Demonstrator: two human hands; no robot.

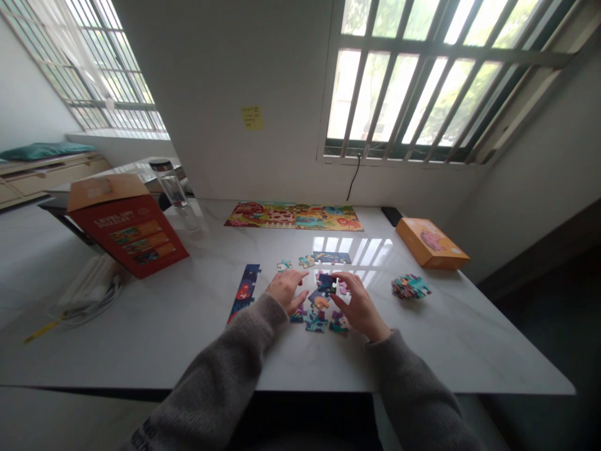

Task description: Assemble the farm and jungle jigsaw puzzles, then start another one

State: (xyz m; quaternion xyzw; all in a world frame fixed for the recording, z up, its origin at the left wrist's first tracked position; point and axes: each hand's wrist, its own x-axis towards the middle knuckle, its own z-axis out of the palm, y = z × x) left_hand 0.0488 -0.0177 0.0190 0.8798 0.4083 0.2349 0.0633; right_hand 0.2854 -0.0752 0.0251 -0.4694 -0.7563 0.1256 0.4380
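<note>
Right now my left hand sits loosely open, fingers spread, just beside a scatter of die-cut cardboard jigsaw pieces on the glossy veined marble tabletop. My right hand arches over them, fingertips on a dark piece; whether they grip it, I cannot tell. Farther up the frame lies a long, finished jigsaw strip, and a jumbled heap of pieces sits right.

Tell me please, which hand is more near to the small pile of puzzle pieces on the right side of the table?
Right. The right hand is to the left of the pile of puzzle pieces, not touching it. The left hand is farther left, beyond the loose puzzle pieces.
</note>
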